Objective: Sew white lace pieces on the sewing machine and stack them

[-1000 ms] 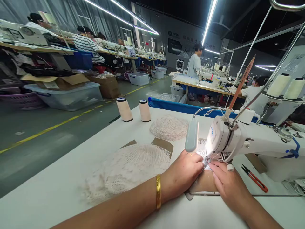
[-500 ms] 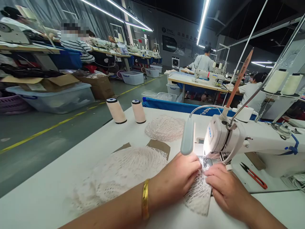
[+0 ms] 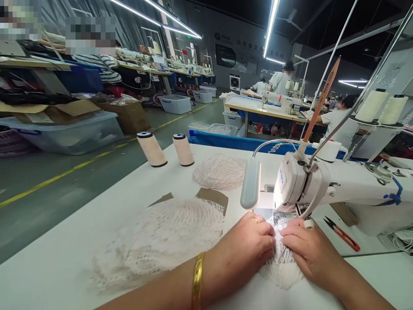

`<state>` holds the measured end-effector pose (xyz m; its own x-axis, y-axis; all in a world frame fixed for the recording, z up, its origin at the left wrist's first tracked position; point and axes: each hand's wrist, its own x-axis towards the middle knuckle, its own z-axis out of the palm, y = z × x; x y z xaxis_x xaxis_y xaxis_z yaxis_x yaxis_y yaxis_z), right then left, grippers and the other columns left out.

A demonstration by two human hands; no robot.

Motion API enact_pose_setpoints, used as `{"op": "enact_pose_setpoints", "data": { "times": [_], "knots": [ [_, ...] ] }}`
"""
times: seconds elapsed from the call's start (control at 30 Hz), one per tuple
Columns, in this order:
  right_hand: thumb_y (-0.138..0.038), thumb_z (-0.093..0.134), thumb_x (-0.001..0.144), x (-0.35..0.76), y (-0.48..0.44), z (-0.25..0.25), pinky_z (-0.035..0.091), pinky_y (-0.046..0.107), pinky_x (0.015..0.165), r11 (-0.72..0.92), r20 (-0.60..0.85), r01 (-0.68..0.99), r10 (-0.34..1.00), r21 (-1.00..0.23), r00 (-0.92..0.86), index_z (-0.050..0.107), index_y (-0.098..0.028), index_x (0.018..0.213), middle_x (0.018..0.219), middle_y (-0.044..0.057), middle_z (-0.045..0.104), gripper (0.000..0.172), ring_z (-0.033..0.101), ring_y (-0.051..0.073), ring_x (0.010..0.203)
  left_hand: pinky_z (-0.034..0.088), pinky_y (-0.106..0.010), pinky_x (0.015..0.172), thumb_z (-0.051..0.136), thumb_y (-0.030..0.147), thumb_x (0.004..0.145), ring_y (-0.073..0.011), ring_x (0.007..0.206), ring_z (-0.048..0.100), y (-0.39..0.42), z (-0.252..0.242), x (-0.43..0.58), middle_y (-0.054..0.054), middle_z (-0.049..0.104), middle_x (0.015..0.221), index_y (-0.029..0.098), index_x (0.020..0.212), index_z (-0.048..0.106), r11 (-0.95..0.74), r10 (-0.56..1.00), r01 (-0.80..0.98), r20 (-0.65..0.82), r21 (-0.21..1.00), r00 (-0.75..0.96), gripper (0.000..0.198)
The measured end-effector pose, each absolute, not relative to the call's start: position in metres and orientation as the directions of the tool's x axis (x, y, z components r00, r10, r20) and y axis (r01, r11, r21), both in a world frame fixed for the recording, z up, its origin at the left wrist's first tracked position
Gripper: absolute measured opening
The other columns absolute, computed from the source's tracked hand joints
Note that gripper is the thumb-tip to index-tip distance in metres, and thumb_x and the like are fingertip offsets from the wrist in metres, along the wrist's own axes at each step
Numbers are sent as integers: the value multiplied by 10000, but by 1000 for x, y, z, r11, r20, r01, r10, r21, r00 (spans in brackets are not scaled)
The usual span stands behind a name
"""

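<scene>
2 thread cones (image 3: 151,149) stood at the counter's (image 3: 106,215) far-left edge. A lace pile (image 3: 161,241) lay near its front edge, the sewing machine (image 3: 338,189) right of it, scissors (image 3: 342,234) before the machine.

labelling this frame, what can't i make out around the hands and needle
Head view:
Needle: too small, lost in lamp glare.
Lace piece: upper part covered by left hand and right hand.
Grip: pinching or pressing unclear; the hands' backs block it.
Card: mostly hidden under lace pile.
</scene>
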<state>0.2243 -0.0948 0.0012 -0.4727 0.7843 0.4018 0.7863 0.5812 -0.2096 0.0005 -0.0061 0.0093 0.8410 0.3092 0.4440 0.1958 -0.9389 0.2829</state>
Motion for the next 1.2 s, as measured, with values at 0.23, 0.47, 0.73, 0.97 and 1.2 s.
{"op": "enact_pose_setpoints", "data": {
  "times": [0.23, 0.47, 0.73, 0.97, 1.2],
  "knots": [
    [25, 533, 885, 227, -95, -2, 464, 359, 806, 559, 425, 793, 796, -241, -432, 643, -244, 1057, 1111, 30, 750, 338, 610, 259, 1008, 429, -377, 832, 614, 137, 1011, -188, 846, 646, -12, 11, 1, 11, 747, 931, 198, 850, 699, -928, 346, 239, 420, 286, 839, 192],
    [31, 523, 848, 226, -92, -3, 476, 385, 856, 511, 422, 832, 817, -217, -392, 651, -250, 1077, 1157, 25, 757, 384, 632, 273, 1048, 422, -385, 812, 594, 149, 1015, -194, 827, 642, -4, 9, 1, -7, 746, 909, 189, 834, 706, -931, 347, 252, 425, 265, 836, 217],
    [46, 486, 829, 227, -92, -5, 491, 398, 849, 469, 449, 870, 817, -152, -362, 671, -245, 1136, 1273, 50, 743, 462, 656, 280, 1060, 430, -390, 841, 572, 122, 1011, -217, 892, 646, 2, 11, 2, -34, 745, 968, 197, 966, 743, -934, 341, 245, 453, 258, 823, 193],
    [-25, 494, 959, 225, -103, 4, 477, 373, 819, 627, 418, 742, 755, -236, -505, 654, -242, 1143, 1087, 45, 750, 326, 626, 246, 985, 384, -347, 782, 642, 51, 919, -161, 751, 566, -18, 17, -4, 18, 703, 833, 200, 743, 658, -957, 238, 127, 456, 261, 857, 231],
    [-3, 488, 943, 225, -102, 3, 434, 362, 757, 616, 436, 759, 754, -209, -492, 641, -232, 1114, 1084, 50, 743, 324, 621, 252, 983, 356, -349, 790, 616, -2, 859, -151, 709, 532, -16, 15, -4, 27, 686, 817, 191, 703, 600, -964, 239, 149, 466, 222, 852, 250]
  ]
}}
